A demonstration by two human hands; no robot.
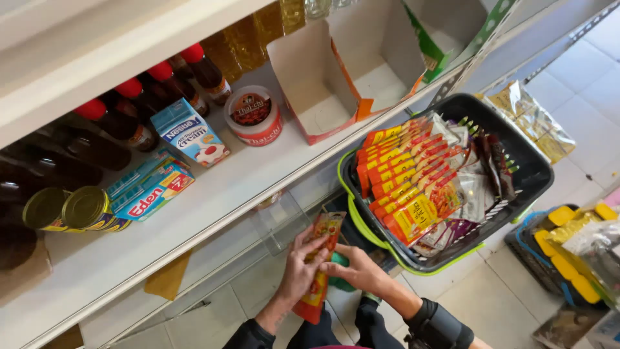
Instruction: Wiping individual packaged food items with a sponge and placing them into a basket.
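Both hands grip a stack of orange-and-red seasoning sachets below the white shelf, the left hand closed around the stack's left edge, the right hand pinching it from the right. At two o'clock from the hands, a black basket with green trim holds rows of matching sachets. At eleven o'clock, a red-and-white tub stands on the shelf.

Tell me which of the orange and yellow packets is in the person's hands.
The packet below the shelf, held between left hand and right hand; the others stand stacked in the black basket.
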